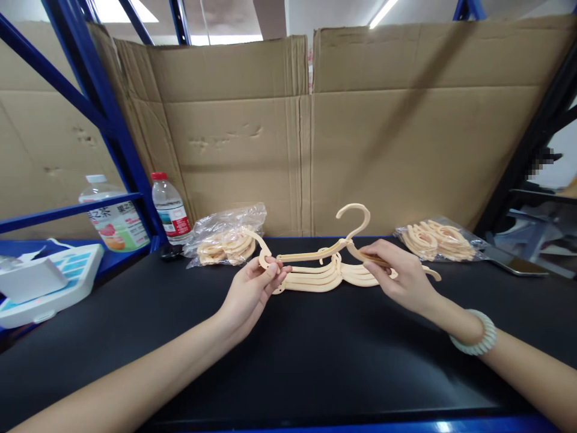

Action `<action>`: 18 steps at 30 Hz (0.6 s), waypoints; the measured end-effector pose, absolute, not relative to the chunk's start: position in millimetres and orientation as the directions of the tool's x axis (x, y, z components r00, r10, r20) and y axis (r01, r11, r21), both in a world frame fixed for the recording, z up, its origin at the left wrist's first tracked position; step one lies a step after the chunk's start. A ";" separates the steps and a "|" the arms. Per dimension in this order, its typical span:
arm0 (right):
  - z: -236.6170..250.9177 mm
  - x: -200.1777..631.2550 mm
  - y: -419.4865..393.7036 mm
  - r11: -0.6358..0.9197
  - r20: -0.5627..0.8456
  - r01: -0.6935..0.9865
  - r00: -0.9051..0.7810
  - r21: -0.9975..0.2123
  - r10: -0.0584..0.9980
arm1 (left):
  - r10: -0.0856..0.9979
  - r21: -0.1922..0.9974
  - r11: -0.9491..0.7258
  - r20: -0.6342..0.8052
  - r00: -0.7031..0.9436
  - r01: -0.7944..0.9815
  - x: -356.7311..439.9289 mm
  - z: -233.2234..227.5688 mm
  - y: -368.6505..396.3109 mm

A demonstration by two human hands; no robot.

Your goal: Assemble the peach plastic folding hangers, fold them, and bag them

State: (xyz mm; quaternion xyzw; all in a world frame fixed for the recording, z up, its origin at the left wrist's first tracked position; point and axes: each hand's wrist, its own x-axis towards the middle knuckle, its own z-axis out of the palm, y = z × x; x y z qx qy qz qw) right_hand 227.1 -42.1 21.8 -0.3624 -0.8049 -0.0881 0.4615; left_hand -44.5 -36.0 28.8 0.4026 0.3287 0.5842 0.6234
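Observation:
A cream plastic hanger point(311, 255) with its hook upright is held between my two hands, just above the table. My left hand point(255, 285) pinches its left end, where a curved piece sticks up. My right hand point(399, 273) is closed round its right arm, and the fingers hide part of that side. Behind and below lies a stack of similar cream hangers point(315, 282), spread flat on the black table point(288, 361). Both ends of the stack are partly covered by my hands.
Clear bags of cream hanger parts lie at the left point(225, 243) and right point(439, 239). A red-capped water bottle point(170, 207) and a larger drink bottle point(115, 216) stand left, near a white device with blue keys point(67, 276). Cardboard point(225, 138) walls the back; a flat tablet-like object point(516, 263) lies right.

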 end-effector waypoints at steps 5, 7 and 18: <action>21.6 236.2 -36.2 0.709 0.795 0.673 -0.303 -0.212 0.525 | 0.998 0.872 -0.054 0.056 -0.009 -0.487 -47.4 30.5 -29.8; 21.8 236.5 -37.0 0.722 0.800 0.657 -0.304 -0.217 0.517 | 0.998 0.874 -0.041 0.063 0.028 -0.484 -48.2 29.3 -28.8; 25.6 238.3 -39.3 0.747 0.820 0.636 -0.315 -0.192 0.478 | 0.973 0.881 -0.009 0.116 0.197 -0.474 -50.2 26.3 -24.8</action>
